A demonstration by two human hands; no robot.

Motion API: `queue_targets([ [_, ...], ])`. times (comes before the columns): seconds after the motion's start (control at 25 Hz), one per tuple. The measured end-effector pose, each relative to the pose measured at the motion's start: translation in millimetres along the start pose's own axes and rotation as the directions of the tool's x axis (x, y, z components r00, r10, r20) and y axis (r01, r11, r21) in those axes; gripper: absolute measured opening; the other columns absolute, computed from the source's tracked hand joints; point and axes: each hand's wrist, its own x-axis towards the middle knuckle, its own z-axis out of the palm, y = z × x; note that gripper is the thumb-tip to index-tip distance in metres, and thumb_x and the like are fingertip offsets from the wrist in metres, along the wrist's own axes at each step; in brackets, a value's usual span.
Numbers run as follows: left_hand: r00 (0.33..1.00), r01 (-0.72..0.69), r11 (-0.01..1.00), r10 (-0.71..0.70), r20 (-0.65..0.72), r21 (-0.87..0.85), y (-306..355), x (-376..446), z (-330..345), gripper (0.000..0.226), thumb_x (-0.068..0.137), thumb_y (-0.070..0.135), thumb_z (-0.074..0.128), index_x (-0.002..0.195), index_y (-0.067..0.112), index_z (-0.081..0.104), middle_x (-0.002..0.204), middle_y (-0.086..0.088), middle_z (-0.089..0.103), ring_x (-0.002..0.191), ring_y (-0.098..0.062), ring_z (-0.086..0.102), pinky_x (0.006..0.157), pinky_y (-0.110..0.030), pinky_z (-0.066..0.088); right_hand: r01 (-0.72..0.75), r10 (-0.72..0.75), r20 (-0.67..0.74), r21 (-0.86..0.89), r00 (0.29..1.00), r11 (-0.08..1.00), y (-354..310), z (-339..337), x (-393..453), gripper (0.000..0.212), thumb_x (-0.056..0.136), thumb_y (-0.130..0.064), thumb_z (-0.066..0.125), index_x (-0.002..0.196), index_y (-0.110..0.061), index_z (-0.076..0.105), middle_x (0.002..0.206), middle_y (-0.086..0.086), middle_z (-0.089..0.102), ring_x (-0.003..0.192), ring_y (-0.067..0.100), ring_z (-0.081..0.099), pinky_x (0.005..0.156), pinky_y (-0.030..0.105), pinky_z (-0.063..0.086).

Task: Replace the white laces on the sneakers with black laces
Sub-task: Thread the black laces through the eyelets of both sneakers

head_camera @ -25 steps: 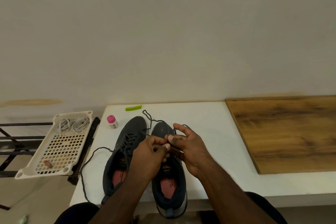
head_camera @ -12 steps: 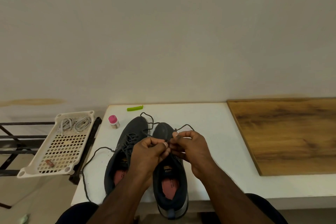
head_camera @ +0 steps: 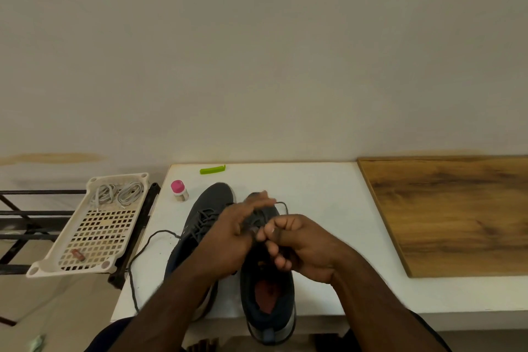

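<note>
Your right hand pinches the black lace over the right dark sneaker, frame center. Your left hand, half a second ago also pinching, now has fingers straight, resting across the laces. Left sneaker already laced black; surface white.

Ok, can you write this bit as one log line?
step: lacing right sneaker | right hand: pinching black lace | left hand: over eyelets

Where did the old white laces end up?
In the head view, the white laces lie coiled at the far end of the cream plastic tray, on the black rack left of the white table.
</note>
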Motion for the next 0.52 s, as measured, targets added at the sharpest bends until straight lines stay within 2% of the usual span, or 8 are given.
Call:
queue_targets([
  [0.08,0.995,0.062,0.977,-0.043,0.093,-0.205,-1,-4,11,0.023,0.100,0.006,0.051,0.110,0.019,0.067,0.094,0.009,0.071,0.093,-0.003,0.066,0.085,-0.024,0.051,0.120,-0.117,-0.027,0.296,0.993,0.948,-7,6,-1,0.022,0.100,-0.023,0.052,0.093,-0.009,0.067,0.072,0.007,0.060,0.058,0.014,0.059,0.048,0.018,0.045],
  [0.16,0.994,0.110,0.994,-0.110,0.023,-0.020,-6,-3,16,0.017,0.104,0.025,0.049,0.096,0.026,0.064,0.078,0.010,0.065,0.070,0.000,0.059,0.071,-0.026,0.048,0.322,-0.175,-0.308,0.534,0.935,0.782,-4,2,9,0.021,0.099,-0.022,0.052,0.097,-0.006,0.066,0.085,0.010,0.070,0.077,0.020,0.071,0.059,0.022,0.054],
  [0.2,0.994,0.107,0.985,-0.108,0.001,0.137,-11,-2,17,0.016,0.103,0.033,0.048,0.094,0.031,0.061,0.078,0.011,0.063,0.069,0.000,0.058,0.070,-0.025,0.047,0.434,-0.210,-0.461,0.457,0.862,0.777,0,-1,14,0.021,0.101,-0.021,0.051,0.098,-0.006,0.066,0.092,0.009,0.073,0.088,0.021,0.073,0.067,0.024,0.057],
  [0.24,0.997,0.070,0.957,-0.072,-0.005,0.282,-13,0,17,0.015,0.102,0.037,0.047,0.095,0.032,0.060,0.081,0.011,0.062,0.074,-0.002,0.058,0.073,-0.026,0.048,0.477,-0.290,-0.574,0.206,0.766,0.854,6,-4,17,0.020,0.102,-0.020,0.052,0.097,-0.007,0.066,0.093,0.005,0.075,0.091,0.015,0.073,0.073,0.023,0.056],
  [0.28,1.000,0.021,0.915,-0.017,-0.014,0.403,-15,1,18,0.014,0.102,0.038,0.048,0.096,0.033,0.059,0.083,0.010,0.061,0.079,-0.005,0.058,0.078,-0.029,0.049,0.395,-0.438,-0.602,-0.213,0.668,0.894,12,-6,19,0.021,0.103,-0.022,0.053,0.093,-0.010,0.066,0.086,0.000,0.074,0.085,0.008,0.070,0.073,0.018,0.052],
  [0.32,0.998,-0.022,0.865,0.049,-0.041,0.502,-20,3,19,0.012,0.101,0.036,0.049,0.098,0.033,0.060,0.086,0.011,0.061,0.083,-0.007,0.056,0.083,-0.034,0.048,0.225,-0.584,-0.508,-0.601,0.634,0.767,20,-6,21,0.022,0.103,-0.026,0.053,0.087,-0.014,0.064,0.078,-0.004,0.068,0.077,0.005,0.064,0.069,0.016,0.047],
  [0.4,0.980,-0.058,0.805,0.159,-0.121,0.590,-26,9,19,0.012,0.098,0.034,0.052,0.103,0.033,0.063,0.092,0.016,0.062,0.091,-0.007,0.052,0.089,-0.034,0.045,0.022,-0.626,-0.296,-0.894,0.722,0.447,28,-4,25,0.027,0.104,-0.032,0.047,0.083,-0.018,0.056,0.075,-0.009,0.059,0.071,0.009,0.056,0.066,0.022,0.043],
  [0.52,0.969,-0.091,0.774,0.214,-0.123,0.627,-32,22,9,0.015,0.094,0.034,0.057,0.105,0.035,0.067,0.100,0.018,0.064,0.103,-0.008,0.047,0.090,-0.030,0.041,-0.067,-0.544,-0.312,-0.903,0.779,0.424,25,-8,26,0.031,0.106,-0.035,0.040,0.082,-0.021,0.053,0.079,-0.006,0.059,0.073,0.013,0.055,0.067,0.029,0.043],
])
